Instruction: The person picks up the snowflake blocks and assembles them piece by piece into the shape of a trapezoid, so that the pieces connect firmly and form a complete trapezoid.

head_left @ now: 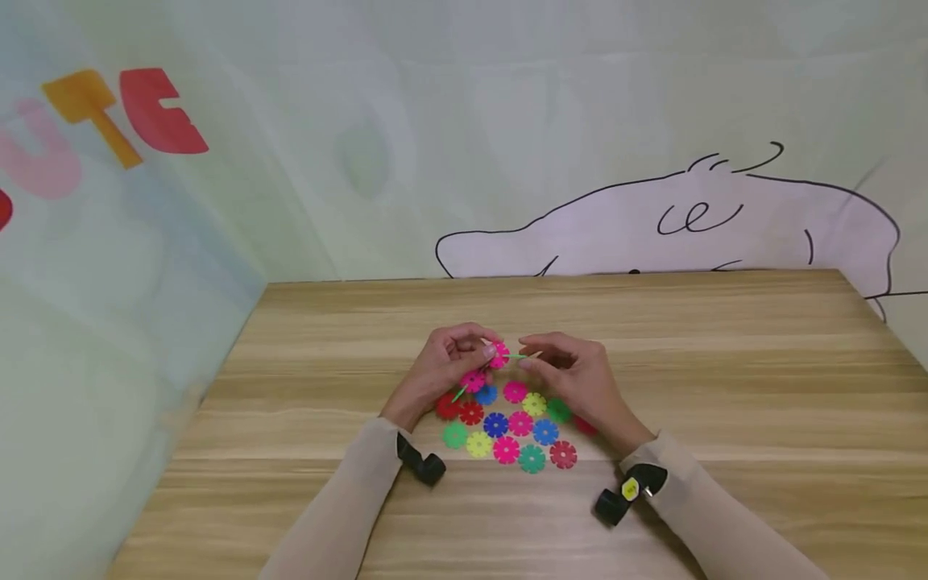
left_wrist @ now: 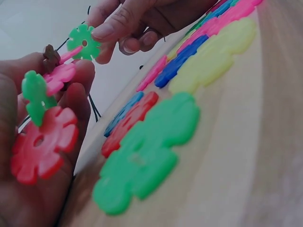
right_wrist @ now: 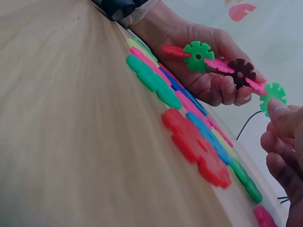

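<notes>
A chain of slotted plastic flower discs runs between the two hands above the table. In the right wrist view it goes from a red disc (right_wrist: 175,50) through a green disc (right_wrist: 191,62), a pink disc (right_wrist: 218,65), a dark brown disc (right_wrist: 247,69) and a second pink disc (right_wrist: 256,85) to a green end disc (right_wrist: 274,91). The left hand (head_left: 445,358) holds the chain around its middle, with the red end lying along the palm. Thumb and fingertips of the right hand (head_left: 576,366) pinch the green end disc, which meets the pink disc edge-on.
Several loose flower discs lie flat below the hands, among them a yellow disc (head_left: 479,453), a dark blue disc (head_left: 489,425) and a red disc (head_left: 571,454). They rest on a wood-grain table (head_left: 304,346). Behind it hangs a printed backdrop (head_left: 348,201).
</notes>
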The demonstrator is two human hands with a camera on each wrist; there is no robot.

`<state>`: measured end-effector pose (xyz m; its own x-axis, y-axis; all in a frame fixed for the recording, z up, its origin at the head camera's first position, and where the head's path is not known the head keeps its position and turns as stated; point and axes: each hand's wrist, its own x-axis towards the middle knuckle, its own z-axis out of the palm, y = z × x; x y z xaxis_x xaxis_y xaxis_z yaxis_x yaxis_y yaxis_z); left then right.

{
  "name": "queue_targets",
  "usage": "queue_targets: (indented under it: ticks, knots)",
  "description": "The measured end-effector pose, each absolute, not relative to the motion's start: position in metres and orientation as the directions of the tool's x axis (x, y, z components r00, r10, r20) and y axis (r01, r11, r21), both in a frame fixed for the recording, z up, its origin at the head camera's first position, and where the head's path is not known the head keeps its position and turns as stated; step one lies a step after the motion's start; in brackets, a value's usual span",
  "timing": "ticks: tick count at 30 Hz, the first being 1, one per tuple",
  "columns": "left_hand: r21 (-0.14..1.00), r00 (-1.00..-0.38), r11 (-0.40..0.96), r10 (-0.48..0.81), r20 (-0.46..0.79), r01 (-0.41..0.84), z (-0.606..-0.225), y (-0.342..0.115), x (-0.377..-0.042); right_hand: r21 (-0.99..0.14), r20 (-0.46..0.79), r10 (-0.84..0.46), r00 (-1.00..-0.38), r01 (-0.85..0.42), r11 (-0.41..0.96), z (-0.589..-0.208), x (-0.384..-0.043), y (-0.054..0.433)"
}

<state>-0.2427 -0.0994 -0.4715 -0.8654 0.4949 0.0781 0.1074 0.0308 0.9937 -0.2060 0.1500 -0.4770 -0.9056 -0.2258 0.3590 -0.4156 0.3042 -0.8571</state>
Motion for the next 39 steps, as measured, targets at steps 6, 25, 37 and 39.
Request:
queue_targets:
  ticks: [6, 25, 37, 39]
  knots:
    - [0.994, -0.874, 0.022, 0.479, 0.081, 0.104, -0.472, -0.098, -0.243, -0.875, 0.300, -0.198, -0.933, -0.352, 0.332, -0.476, -0.196, 0.168]
    - [0.997, -0.873, -0.009, 0.482, 0.076, 0.082, -0.471, -0.099, -0.243, -0.762, 0.359, -0.291, -0.887, -0.458, 0.458, -0.481, -0.154, 0.220]
    - [0.997, -0.873, -0.004, 0.483, 0.068, 0.076, -0.472, -0.098, -0.242, -0.700, 0.317, -0.402, -0.859, -0.498, 0.512, -0.479, -0.152, 0.219]
    - [0.997, -0.872, -0.007, 0.484, 0.074, 0.081, -0.472, -0.099, -0.243, -0.698, 0.321, -0.417, -0.850, -0.510, 0.502, -0.479, -0.153, 0.218]
